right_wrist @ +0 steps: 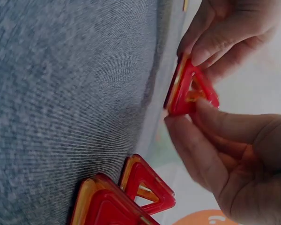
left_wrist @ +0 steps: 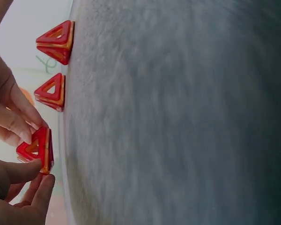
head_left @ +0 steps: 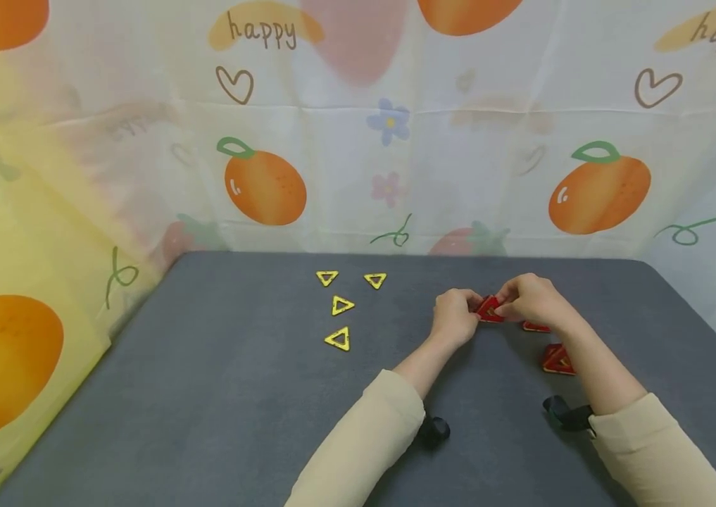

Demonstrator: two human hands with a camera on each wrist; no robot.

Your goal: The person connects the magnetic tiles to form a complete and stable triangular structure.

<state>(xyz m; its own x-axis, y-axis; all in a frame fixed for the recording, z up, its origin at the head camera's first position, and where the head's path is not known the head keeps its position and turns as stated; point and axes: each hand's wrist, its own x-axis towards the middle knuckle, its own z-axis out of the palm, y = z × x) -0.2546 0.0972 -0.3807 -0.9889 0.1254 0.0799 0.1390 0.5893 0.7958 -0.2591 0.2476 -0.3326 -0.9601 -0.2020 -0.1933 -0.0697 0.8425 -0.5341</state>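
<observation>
A small pyramid of red triangular magnetic tiles [head_left: 489, 310] is between both hands toward the back right of the table. My left hand [head_left: 455, 315] pinches its left side with thumb and fingers. On its other side, the right hand [head_left: 534, 301] grips it too. The right wrist view shows the held pyramid [right_wrist: 189, 91] up close, its sides red with orange-yellow edges and an open triangular middle. Two more red pyramids stand near the right forearm: one [head_left: 536, 327] just behind it, partly covered, and a larger-looking one [head_left: 558, 360] nearer the front.
Several yellow triangular tiles [head_left: 337, 339] lie flat on the dark grey table [head_left: 218, 394], left of the hands. Black wrist-worn devices [head_left: 436, 428] stick out below the sleeves. A patterned curtain [head_left: 459, 141] hangs along the table's back edge.
</observation>
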